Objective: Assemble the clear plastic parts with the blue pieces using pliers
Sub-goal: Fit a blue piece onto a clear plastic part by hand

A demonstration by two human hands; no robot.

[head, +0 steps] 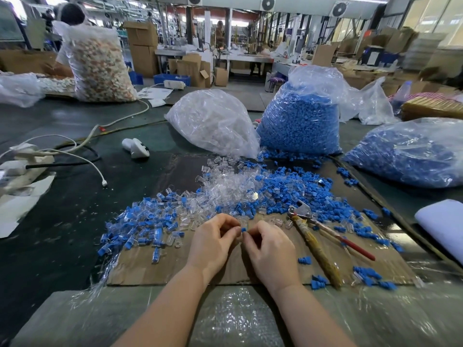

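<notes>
Head view, looking down: both hands meet at the middle of a cardboard sheet (175, 269) laid on the dark tabletop (62, 221). The left hand (213, 240) has its fingers curled, the tips pinching what looks like a clear plastic part (242, 222), though the part is hard to make out against the pile behind it. The right hand (269, 246) is likewise curled, thumb and forefinger pinching a small blue piece (243, 229) right at the left hand's fingertips, so the two hands nearly touch. The pliers (315, 236) lie untouched on the cardboard just to the right of the right hand, their metal head pointing away from the person, one handle wrapped in tan, the other ending in red. Beyond the hands is a heap of loose clear parts (225, 186), with loose blue pieces (300, 191) spread to its right and a heap of joined clear-and-blue parts (147, 224) to the left. Farther back stand a bag of clear parts (213, 121) and a bag of blue pieces (300, 121) side by side; another blue-filled bag (406, 154) lies at the right.
</notes>
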